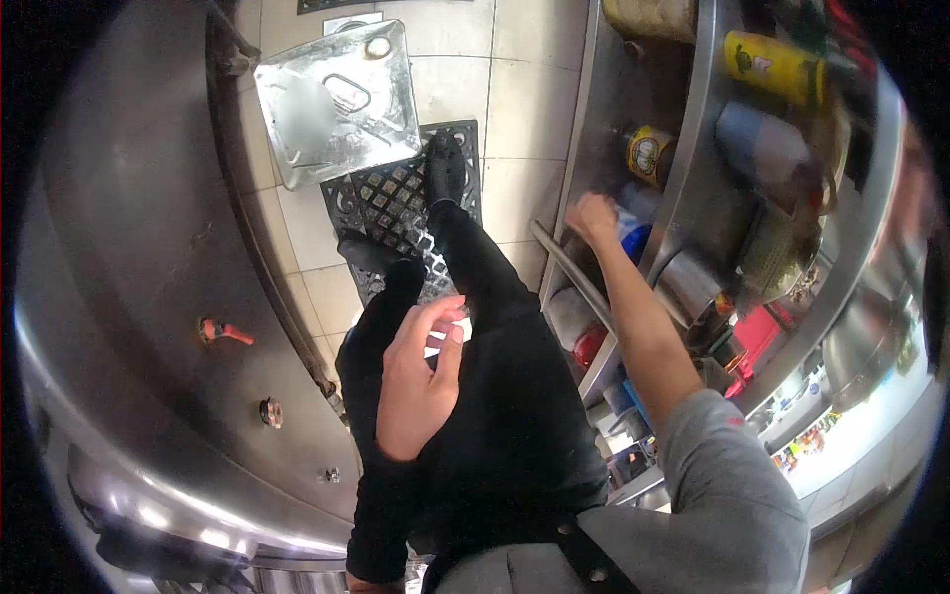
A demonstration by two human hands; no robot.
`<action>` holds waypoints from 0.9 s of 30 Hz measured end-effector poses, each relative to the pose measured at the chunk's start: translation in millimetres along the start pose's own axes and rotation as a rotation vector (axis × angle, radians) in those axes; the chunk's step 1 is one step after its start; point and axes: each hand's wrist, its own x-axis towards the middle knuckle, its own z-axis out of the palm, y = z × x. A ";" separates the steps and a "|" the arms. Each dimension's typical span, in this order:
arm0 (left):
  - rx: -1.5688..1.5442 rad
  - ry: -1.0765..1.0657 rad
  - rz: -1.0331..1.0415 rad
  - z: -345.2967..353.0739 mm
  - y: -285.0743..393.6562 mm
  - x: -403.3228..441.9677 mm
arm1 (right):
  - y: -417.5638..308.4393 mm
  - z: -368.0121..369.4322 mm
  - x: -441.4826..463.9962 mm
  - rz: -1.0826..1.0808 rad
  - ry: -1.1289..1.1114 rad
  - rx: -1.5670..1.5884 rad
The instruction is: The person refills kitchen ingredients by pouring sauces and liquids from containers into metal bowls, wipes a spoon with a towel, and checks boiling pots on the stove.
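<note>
The metal shelf unit (pixel 693 139) stands on the right side, filled with bottles and containers. A square metal can (pixel 386 114) is on the floor, touching the black mat (pixel 381 203). The left hand (pixel 421 381) has its grip closed on a small white thing (pixel 450 339), above the lap. The right hand (pixel 594 216) is beside a blue object (pixel 634 242) at the shelf; its grip is blurred, I cannot tell its state.

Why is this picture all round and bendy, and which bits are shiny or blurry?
Head view: black corners and bowed metal shelves, probably from a very wide lens; bright glare on the square metal tin, plus a smeary patch on its top; things at the far right look blurry.
</note>
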 end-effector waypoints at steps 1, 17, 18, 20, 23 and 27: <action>-0.015 -0.007 -0.010 0.0 -4.2 3.8 | 4.6 12.8 14.0 0.058 0.371 0.179; 0.055 -0.160 -0.078 7.8 -48.1 74.7 | 90.4 -22.0 119.1 1.116 0.956 1.463; 0.066 -0.165 -0.094 3.7 -47.7 74.8 | 86.9 -18.4 116.3 1.125 0.962 1.463; 0.068 -0.147 -0.124 -5.4 -52.3 74.8 | 86.2 -14.4 116.7 1.132 0.971 1.455; 0.014 -0.066 -0.124 -5.1 -62.0 74.7 | 74.5 -23.9 117.5 1.111 0.974 1.427; -0.020 -0.100 -0.148 10.3 -50.7 72.5 | 10.0 -73.4 114.7 1.090 1.025 1.311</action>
